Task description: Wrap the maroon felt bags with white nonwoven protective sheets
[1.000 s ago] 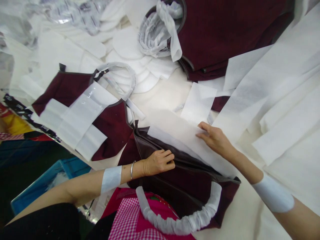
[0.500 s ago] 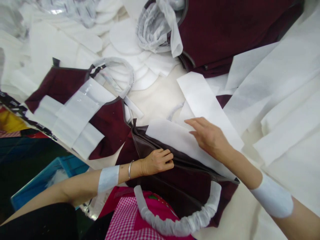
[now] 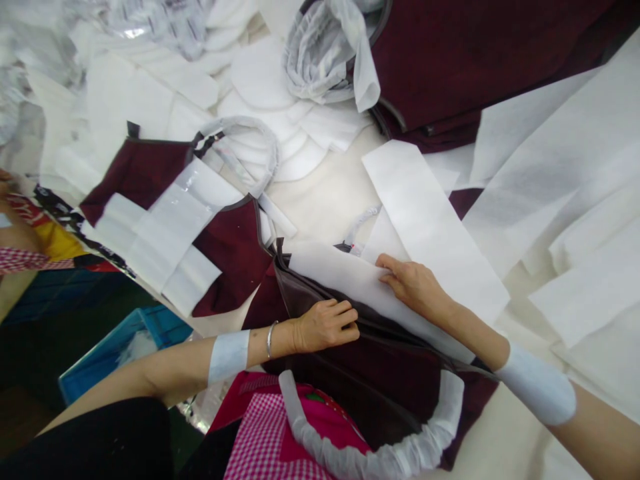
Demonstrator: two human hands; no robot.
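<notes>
A dark maroon bag (image 3: 380, 380) with a brown trimmed edge lies in front of me, its handle wrapped in white tissue (image 3: 425, 447). My left hand (image 3: 325, 325) is closed, pinching the bag's brown edge. My right hand (image 3: 413, 285) lies flat with fingers out on a white fabric sheet (image 3: 345, 277) that sits across the bag's opening. A long white strip (image 3: 430, 227) lies just beyond my right hand.
A second maroon bag (image 3: 145, 177) with white sheets on it lies to the left. A stack of maroon bags (image 3: 450, 60) and crumpled tissue (image 3: 325, 57) sit at the back. White strips (image 3: 565, 153) cover the right side. A blue crate (image 3: 115, 353) stands below the table edge.
My right hand drew back toward me over the white sheet and pressed down on it; the long white strip came into view beyond it. My left hand stayed on the bag's edge.
</notes>
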